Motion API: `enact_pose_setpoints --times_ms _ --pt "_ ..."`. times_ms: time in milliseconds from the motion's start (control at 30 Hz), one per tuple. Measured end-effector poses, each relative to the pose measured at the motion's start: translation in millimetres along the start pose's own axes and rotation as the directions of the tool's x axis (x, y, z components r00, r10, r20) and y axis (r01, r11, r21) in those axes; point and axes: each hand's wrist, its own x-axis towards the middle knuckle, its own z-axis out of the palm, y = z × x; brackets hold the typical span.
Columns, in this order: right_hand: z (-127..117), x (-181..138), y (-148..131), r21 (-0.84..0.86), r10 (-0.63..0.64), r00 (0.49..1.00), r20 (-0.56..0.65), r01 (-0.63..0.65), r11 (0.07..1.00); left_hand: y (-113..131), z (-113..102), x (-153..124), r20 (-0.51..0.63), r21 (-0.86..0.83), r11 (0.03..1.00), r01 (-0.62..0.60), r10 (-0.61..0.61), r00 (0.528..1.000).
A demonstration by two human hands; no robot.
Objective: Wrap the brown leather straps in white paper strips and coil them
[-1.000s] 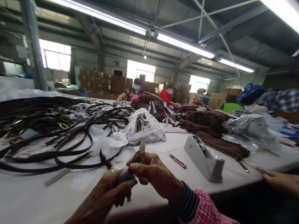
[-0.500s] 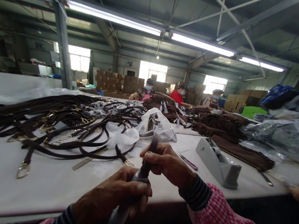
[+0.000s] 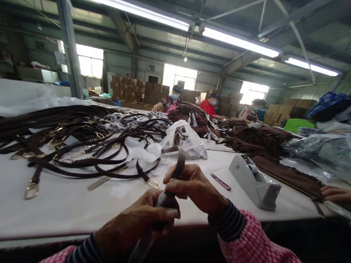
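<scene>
We hold a dark brown strap point(image 3: 180, 162) just left of the grey tape dispenser point(image 3: 253, 179), above the near edge of the table point(image 3: 59, 211). Our left hand point(image 3: 136, 225) curls round it, thumb pressed on top. Our right hand point(image 3: 196, 189) pinches it higher up between thumb and fingertips, and the free end stands past the knuckles. Pink-handled snips point(image 3: 220, 181) lie between that hand and the dispenser. A co-worker's hand point(image 3: 339, 196) rests to the dispenser's right. Beyond it to the left sit a white plastic bag point(image 3: 185, 141) and a tangled pile of straps point(image 3: 77, 148).
</scene>
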Motion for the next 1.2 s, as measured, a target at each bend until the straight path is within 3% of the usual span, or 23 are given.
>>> enact_pose_setpoints --times_ms 167,333,433,567,767,933,1033,1200 --pt "-2.9 -2.1 8.4 0.0 0.047 0.997 -0.058 -0.047 0.999 -7.5 -7.3 9.0 -0.087 0.187 0.981 -0.05 0.067 0.994" --pt "-10.3 0.8 15.1 0.219 0.149 0.978 -0.147 -0.115 0.969 -7.9 -10.5 10.0 -0.128 0.279 0.96 -0.014 0.052 0.99" --pt "-10.7 2.2 13.4 0.171 0.135 0.974 -0.182 -0.104 0.98 2.1 -2.8 8.3 -0.129 0.303 0.953 -0.012 0.054 0.99" --pt "-6.8 -0.5 11.2 0.011 0.007 0.987 -0.158 -0.005 1.0 12.8 7.2 8.5 -0.104 0.285 0.958 -0.03 0.062 0.993" --pt "-2.3 -2.8 13.0 -0.022 -0.075 0.974 -0.213 0.072 0.997 13.5 7.9 12.5 -0.121 0.247 0.969 -0.019 0.05 0.991" --pt "0.2 1.7 4.1 -0.019 -0.105 0.99 -0.096 0.103 0.994 7.7 0.6 8.8 0.11 0.194 0.981 -0.01 -0.012 0.994" --pt "4.0 4.0 -1.4 -0.007 -0.096 0.994 -0.049 0.096 0.995 3.7 0.3 8.7 0.179 0.097 0.995 0.037 -0.054 0.982" --pt "6.5 3.4 -3.1 -0.067 -0.098 0.991 -0.089 0.092 0.993 -2.0 7.1 13.3 0.084 0.087 0.995 -0.04 0.033 0.996"
